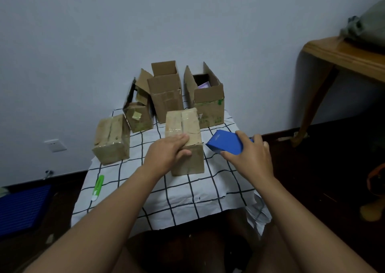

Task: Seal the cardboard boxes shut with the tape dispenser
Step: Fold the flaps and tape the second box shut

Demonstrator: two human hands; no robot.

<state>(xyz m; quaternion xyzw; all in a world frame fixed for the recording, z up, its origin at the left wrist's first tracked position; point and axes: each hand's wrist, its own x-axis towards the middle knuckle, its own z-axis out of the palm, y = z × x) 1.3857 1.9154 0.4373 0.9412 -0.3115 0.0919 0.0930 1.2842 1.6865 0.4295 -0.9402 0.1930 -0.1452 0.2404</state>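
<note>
A closed cardboard box point(185, 126) with tape along its top seam stands mid-table. My left hand point(166, 156) grips its near top corner. To the right of that box, my right hand point(248, 156) holds the blue tape dispenser point(226, 142) just above the cloth. Another closed, taped box point(111, 139) sits at the left. Three boxes stand at the back with flaps up: a left one point(138, 112), a tall middle one point(165, 93) and a right one point(208, 99) with something purple inside.
The small table carries a white cloth with a dark grid point(187, 193). A green and white utility knife point(98, 187) lies near its left edge. A wooden table point(341, 58) stands at the right, a blue crate point(23, 208) on the floor at left.
</note>
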